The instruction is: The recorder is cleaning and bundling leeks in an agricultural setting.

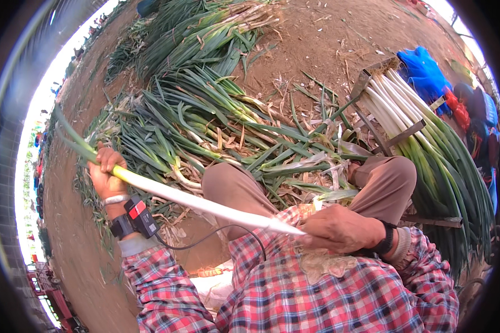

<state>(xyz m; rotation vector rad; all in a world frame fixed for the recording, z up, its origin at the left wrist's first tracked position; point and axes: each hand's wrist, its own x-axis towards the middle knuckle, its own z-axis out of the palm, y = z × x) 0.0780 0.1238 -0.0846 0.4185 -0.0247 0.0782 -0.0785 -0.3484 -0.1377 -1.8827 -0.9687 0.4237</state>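
A long green onion lies slantwise across my lap, its bare white stalk toward the right and its green leaves toward the upper left. My left hand is closed around it where white turns to green. At the white tip, my right hand is closed with fingers pressed together on the stalk's end; the fingertips are partly hidden. Beyond my knees spreads a pile of untrimmed green onions, with dirt and dry husks on them. To the right, cleaned green onions lie side by side in a metal rack.
Another heap of green onions lies farther off on the brown dirt ground. Peeled leaves and husks litter the space before my legs. Blue plastic and a red bag sit behind the rack. A cable hangs from my left wrist.
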